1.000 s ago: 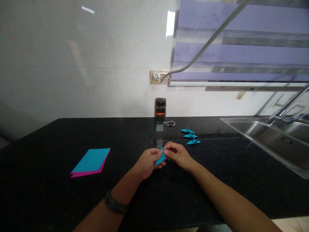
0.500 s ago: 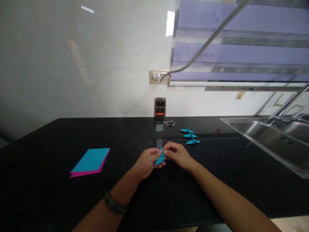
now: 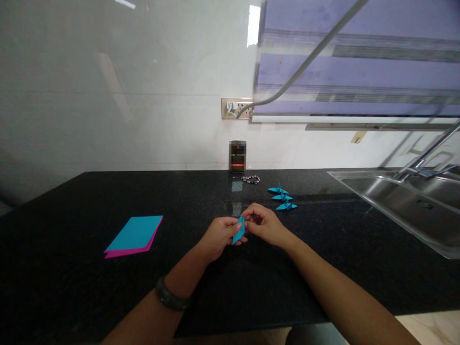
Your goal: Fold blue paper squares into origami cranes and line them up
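A small folded piece of blue paper (image 3: 238,232) is held above the dark counter, its narrow tip pointing up. My left hand (image 3: 220,235) pinches it between thumb and fingers from the left. On its other side, my right hand (image 3: 265,225) has bent fingers at the paper's upper right edge, closed on it as far as I can see; the exact fingertip contact is partly hidden. Three blue paper cranes (image 3: 286,206) stand in a short row beyond my right hand. Left of my hands lies a stack of blue and pink paper sheets (image 3: 136,233).
Against the wall stands a small blurred-out dark object (image 3: 237,155), with a beaded bracelet (image 3: 252,179) in front of it. A steel sink (image 3: 390,203) with a faucet (image 3: 419,167) is at the right. A grey cable hangs from the wall socket (image 3: 240,109).
My right fingers have shifted slightly over the top of the folded paper, and the paper has turned a little. The whole view has moved slightly; the cranes and sheets stay put.
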Action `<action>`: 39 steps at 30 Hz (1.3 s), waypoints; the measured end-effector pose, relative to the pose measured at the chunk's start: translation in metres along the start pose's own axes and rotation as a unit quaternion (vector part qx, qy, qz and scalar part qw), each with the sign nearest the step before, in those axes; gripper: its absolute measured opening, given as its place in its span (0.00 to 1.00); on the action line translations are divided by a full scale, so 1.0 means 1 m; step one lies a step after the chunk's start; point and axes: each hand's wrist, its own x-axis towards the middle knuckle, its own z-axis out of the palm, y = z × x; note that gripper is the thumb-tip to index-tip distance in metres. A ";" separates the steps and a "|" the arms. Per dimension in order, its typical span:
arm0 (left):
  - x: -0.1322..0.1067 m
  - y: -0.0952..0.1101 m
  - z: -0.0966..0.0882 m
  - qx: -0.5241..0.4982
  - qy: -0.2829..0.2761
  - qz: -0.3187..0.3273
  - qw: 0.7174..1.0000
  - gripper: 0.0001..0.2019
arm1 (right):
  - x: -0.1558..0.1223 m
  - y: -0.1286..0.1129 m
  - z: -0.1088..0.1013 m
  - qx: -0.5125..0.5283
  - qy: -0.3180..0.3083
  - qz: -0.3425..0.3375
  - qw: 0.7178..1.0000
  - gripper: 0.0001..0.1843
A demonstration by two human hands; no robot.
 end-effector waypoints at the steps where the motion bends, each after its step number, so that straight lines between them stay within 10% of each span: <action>1: 0.000 0.000 0.000 0.001 0.001 0.000 1.000 0.13 | 0.000 -0.001 -0.001 -0.001 -0.003 -0.002 1.000 0.06; 19: 0.001 0.000 0.000 0.015 0.010 0.023 1.000 0.13 | -0.001 -0.001 -0.001 0.031 -0.029 0.063 0.997 0.08; 39: 0.000 0.001 0.002 0.074 0.015 -0.012 0.997 0.11 | -0.002 -0.010 -0.010 -0.094 -0.097 -0.045 0.990 0.07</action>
